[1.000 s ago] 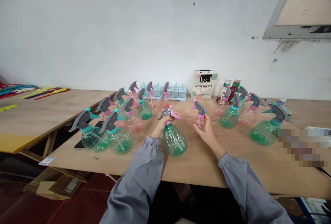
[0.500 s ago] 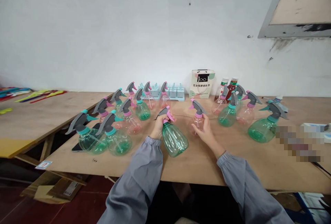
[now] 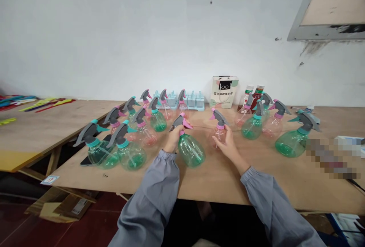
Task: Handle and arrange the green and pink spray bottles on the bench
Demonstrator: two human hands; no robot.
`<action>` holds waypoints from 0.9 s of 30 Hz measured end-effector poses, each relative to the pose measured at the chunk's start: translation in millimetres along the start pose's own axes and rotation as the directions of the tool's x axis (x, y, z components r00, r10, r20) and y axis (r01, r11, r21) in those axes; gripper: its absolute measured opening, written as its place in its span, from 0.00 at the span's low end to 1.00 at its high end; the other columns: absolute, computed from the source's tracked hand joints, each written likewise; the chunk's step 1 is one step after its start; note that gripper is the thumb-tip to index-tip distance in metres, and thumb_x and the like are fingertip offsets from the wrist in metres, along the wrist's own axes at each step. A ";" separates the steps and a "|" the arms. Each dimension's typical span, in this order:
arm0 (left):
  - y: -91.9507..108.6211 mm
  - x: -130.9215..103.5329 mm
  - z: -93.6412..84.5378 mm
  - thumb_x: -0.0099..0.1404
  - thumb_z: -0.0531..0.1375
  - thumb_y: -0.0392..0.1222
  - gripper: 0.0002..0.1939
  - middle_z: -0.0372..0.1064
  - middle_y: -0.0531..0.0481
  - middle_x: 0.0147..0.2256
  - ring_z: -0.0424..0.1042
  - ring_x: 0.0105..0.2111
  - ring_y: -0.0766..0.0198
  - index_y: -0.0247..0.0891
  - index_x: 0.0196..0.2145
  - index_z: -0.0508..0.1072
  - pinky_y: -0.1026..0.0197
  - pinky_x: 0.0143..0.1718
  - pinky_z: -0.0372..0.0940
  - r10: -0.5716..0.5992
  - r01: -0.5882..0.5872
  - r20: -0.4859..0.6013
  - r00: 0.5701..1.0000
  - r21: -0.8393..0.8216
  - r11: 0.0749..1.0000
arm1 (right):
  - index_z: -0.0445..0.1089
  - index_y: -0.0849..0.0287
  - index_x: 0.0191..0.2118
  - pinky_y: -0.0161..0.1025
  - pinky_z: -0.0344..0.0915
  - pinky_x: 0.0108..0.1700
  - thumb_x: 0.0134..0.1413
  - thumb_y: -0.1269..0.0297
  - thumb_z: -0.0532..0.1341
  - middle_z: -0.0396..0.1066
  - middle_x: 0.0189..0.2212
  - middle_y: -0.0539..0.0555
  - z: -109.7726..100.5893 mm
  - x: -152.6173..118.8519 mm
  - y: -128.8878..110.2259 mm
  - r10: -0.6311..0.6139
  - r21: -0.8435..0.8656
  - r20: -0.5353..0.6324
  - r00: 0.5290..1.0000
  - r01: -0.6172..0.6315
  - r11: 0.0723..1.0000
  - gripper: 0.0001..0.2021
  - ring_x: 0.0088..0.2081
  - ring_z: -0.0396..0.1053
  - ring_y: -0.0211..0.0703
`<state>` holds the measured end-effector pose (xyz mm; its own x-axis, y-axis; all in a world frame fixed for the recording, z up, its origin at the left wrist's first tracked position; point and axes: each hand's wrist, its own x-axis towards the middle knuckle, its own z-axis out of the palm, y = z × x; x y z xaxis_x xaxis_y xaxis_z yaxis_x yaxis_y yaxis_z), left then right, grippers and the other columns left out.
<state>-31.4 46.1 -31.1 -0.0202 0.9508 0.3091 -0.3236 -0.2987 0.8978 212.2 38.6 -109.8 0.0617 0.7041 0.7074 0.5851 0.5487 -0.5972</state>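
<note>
My left hand (image 3: 175, 137) is closed around the neck of a green spray bottle (image 3: 191, 151) that has a grey and pink trigger head. The bottle leans, its base pointing down and to the right. My right hand (image 3: 227, 142) grips a pink spray bottle (image 3: 218, 137), also topped in grey and pink; this one stands nearly upright on the table. Thumb and fingers wrap its right side and hide part of it. Left of my hands stand several green and pink bottles, the nearest being a green spray bottle (image 3: 132, 156) with a teal collar.
On the right are more spray bottles, including a large green one (image 3: 291, 142). A paper bag (image 3: 224, 92), two sauce bottles (image 3: 258, 94) and pale blue molds (image 3: 196, 102) line the wall. A phone (image 3: 87, 161) lies partly under bottles. Coloured strips (image 3: 48, 104) cover the side table.
The green bottle in my left hand has tilted a little closer to upright, its base shifting up and left. My right hand keeps its hold on the pink bottle.
</note>
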 end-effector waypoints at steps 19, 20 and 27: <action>-16.3 -23.3 -28.5 0.40 0.77 0.42 0.47 0.65 0.43 0.57 0.66 0.60 0.53 0.45 0.56 0.62 0.55 0.59 0.59 0.284 -0.175 -0.158 0.946 0.491 0.854 | 0.53 0.62 0.63 0.63 0.61 0.61 0.55 0.48 0.63 0.64 0.56 0.68 1.3 0.5 3.1 -0.057 -0.015 -0.008 0.998 0.057 0.998 0.37 0.58 0.65 0.61; -18.5 -28.7 -31.7 0.40 0.77 0.44 0.45 0.66 0.41 0.56 0.66 0.60 0.51 0.44 0.54 0.62 0.53 0.59 0.58 0.270 -0.146 -0.177 0.947 0.512 0.847 | 0.53 0.61 0.63 0.63 0.61 0.62 0.55 0.48 0.63 0.64 0.56 0.68 1.3 0.5 2.8 -0.058 -0.015 -0.006 0.998 0.057 0.998 0.37 0.58 0.65 0.61; -24.4 -7.8 -46.6 0.49 0.72 0.57 0.35 0.65 0.33 0.57 0.59 0.64 0.39 0.40 0.49 0.64 0.40 0.64 0.49 0.187 0.023 -0.231 0.955 0.684 0.729 | 0.55 0.63 0.62 0.64 0.61 0.61 0.55 0.45 0.62 0.64 0.54 0.69 3.7 0.1 2.6 -0.059 -0.034 -0.035 0.998 0.057 0.998 0.36 0.57 0.66 0.62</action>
<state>-67.5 49.8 -70.1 -0.2987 0.8709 0.3903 0.4103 -0.2520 0.8764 210.8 41.7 -112.7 0.0560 0.6543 0.7541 0.6146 0.5726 -0.5425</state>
